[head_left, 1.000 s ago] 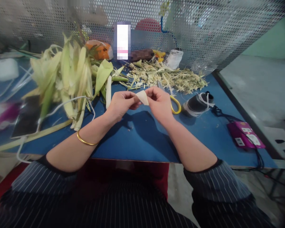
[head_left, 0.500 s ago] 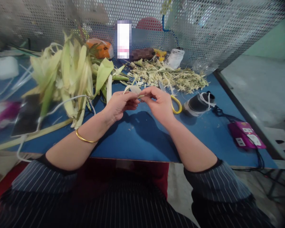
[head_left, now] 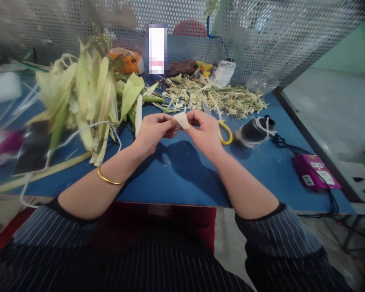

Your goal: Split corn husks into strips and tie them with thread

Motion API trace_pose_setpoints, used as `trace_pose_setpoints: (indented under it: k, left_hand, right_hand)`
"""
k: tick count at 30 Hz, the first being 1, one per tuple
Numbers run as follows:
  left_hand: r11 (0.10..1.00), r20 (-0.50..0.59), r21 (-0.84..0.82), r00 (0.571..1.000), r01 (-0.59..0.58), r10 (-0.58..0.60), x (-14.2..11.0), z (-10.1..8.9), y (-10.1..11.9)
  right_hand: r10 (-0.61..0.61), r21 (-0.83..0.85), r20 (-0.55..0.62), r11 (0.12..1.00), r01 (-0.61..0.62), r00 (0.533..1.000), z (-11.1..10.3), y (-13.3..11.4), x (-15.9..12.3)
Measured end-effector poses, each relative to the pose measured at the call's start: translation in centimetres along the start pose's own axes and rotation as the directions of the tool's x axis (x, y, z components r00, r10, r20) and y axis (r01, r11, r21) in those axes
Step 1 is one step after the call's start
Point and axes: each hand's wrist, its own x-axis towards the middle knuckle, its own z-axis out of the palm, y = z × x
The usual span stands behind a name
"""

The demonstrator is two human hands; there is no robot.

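A small pale piece of corn husk [head_left: 182, 120] is stretched between my two hands, above the blue table. My left hand [head_left: 155, 130] pinches its left side between thumb and fingers. At its right side, my right hand [head_left: 204, 130] pinches the edge, fingers curled. Yellow-handled scissors [head_left: 226, 133] lie just right of my right hand, their blades partly hidden behind it. Left of my hands, a large heap of corn husks [head_left: 88, 93] spreads over the table, with one narrow pale strip [head_left: 138, 113] close to my left hand.
Husk scraps [head_left: 213, 95] are strewn at the back. A black spool with white string [head_left: 255, 132] and a purple power socket [head_left: 316, 171] are on the right. A phone [head_left: 32, 148] with a white cable lies left. Perforated metal mesh [head_left: 182, 12] closes off the back.
The husk piece between my fingers has turned, so a pale, broad, pointed face now shows where a loose curled strip was before. Both hands stay in nearly the same place.
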Motion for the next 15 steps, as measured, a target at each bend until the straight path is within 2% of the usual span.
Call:
trace_pose_setpoints:
  k: [7,15]
  left_hand:
    - [0.998,0.023,0.055,0.999,-0.03,0.028,-0.18,0.17,0.17]
    - [0.998,0.02,0.049,0.999,-0.038,0.038,-0.07,0.13,0.07]
  right_hand:
    - [0.091,0.057,0.004,0.994,-0.091,0.996,0.03,0.11,0.1]
    - [0.073,0.079,0.018,0.994,-0.074,0.997,-0.01,0.12,0.17]
